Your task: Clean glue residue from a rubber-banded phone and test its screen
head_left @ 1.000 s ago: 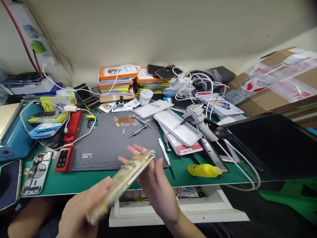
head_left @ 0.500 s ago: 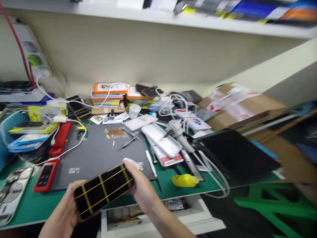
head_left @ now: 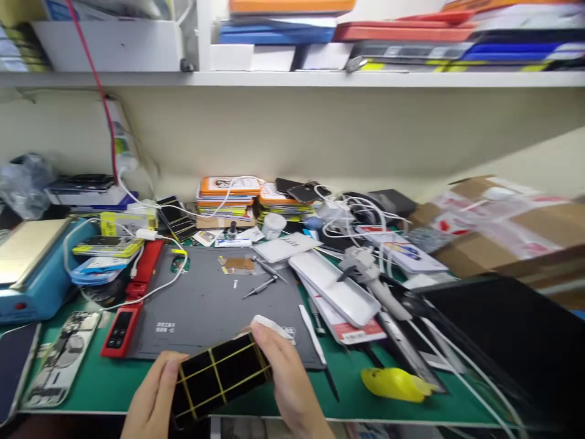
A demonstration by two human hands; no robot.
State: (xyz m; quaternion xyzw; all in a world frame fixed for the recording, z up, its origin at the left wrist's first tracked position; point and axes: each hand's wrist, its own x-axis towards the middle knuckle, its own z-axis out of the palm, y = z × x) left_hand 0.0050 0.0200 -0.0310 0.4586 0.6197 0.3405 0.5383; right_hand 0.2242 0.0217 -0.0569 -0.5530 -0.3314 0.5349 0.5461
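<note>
A black smartphone (head_left: 223, 375) with yellow bands laid across it in a grid is held tilted above the front of the bench. My left hand (head_left: 153, 396) grips its left end, the thumb along the upper edge. Around the right end is my right hand (head_left: 287, 378). Something white (head_left: 262, 320), perhaps a wipe, shows by the right fingers; I cannot make it out fully. Behind the phone lies a grey work mat (head_left: 205, 299) with tweezers (head_left: 260, 286) and a brown flex part (head_left: 240, 263) on it. The phone's underside is hidden.
A yellow squeeze bottle (head_left: 397, 384), a white spudger (head_left: 313, 326) and a white tray (head_left: 333, 286) lie at right, near a black panel (head_left: 493, 329). At left are a red tool (head_left: 121, 329), an opened phone (head_left: 64, 360) and a blue machine (head_left: 50, 292). A shelf (head_left: 274, 78) runs above.
The head view has turned left and up, bringing in more shelf and the blue machine. Both hands still hold the banded phone, now slightly lower and further right in view.
</note>
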